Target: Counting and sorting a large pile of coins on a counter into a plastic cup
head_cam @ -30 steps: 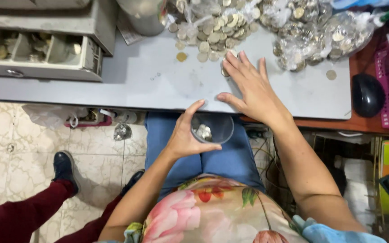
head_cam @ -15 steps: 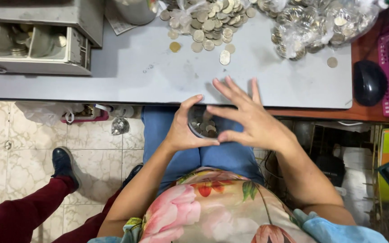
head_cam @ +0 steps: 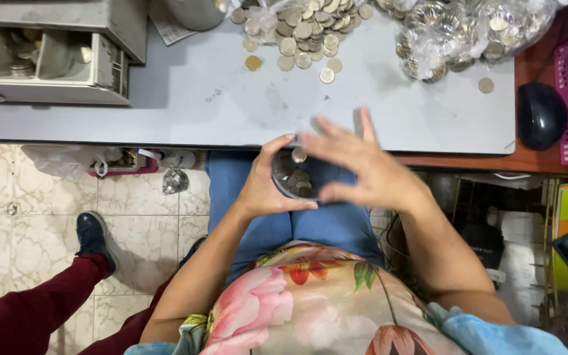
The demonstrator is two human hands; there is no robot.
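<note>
Head view: left hand [head_cam: 264, 187] fingers wrap coin cup [head_cam: 292, 176], right hand [head_cam: 363, 167] fingers spread above; clear coin bags [head_cam: 468, 33] top-right.

A grey coin drawer [head_cam: 47, 62] sits left on the table [head_cam: 218, 105]; a black mouse [head_cam: 542, 115] lies right.

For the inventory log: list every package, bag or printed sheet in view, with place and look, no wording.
Clear plastic bags: table's far right, lumpy, full of silvery coins.
White plastic bag: under the table edge, left, crumpled.
Printed paper: far table, beside the grey drawer, white, partly covered.
</note>
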